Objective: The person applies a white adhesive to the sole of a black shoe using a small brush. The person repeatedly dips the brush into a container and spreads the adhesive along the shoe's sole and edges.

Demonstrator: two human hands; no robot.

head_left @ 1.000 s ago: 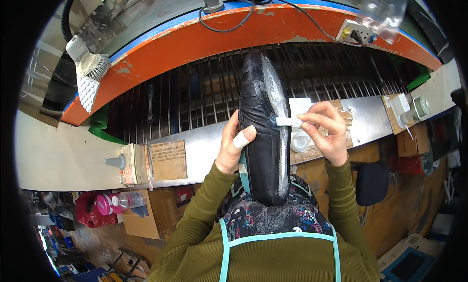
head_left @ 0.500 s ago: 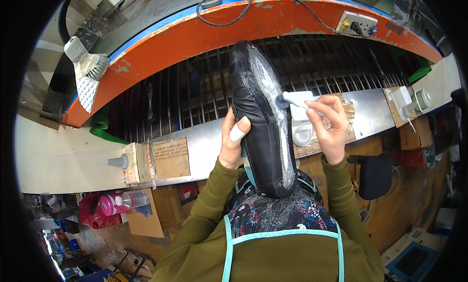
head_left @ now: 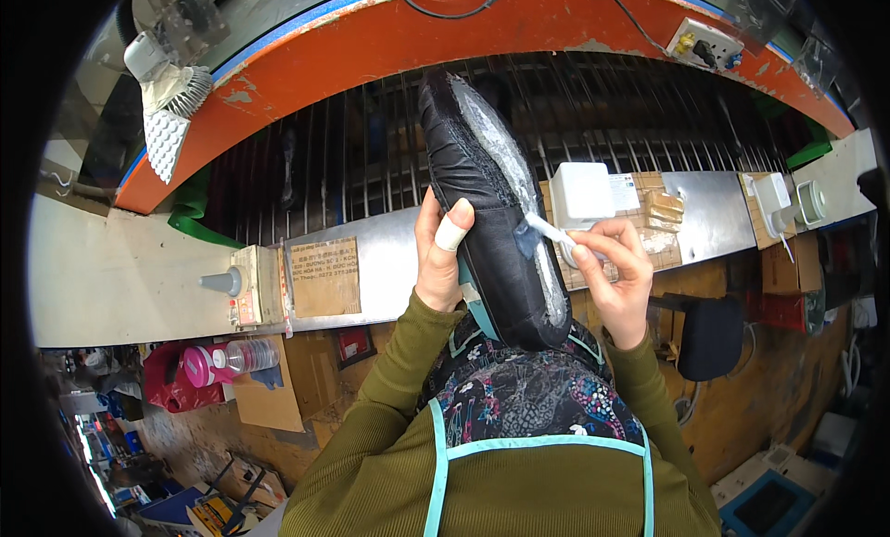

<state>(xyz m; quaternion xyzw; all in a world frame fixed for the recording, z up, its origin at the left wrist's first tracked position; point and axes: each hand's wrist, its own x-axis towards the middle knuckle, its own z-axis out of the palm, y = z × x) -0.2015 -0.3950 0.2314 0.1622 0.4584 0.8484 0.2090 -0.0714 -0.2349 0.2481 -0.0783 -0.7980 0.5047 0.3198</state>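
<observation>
Pinched in the right hand (head_left: 619, 277), a brush (head_left: 551, 232) is held against the shoe (head_left: 489, 236), which is clasped along its left by the left hand (head_left: 436, 268).

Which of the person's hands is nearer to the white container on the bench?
Right. The right hand is just below the white container in the picture; the left hand is farther left, across the black shoe.

From afar I see a wrinkled black leather-like shoe upper (head_left: 491, 254) slanting, far end left, whitish strip lengthwise; a slim white-handled brush (head_left: 549, 228) touches it.
</observation>
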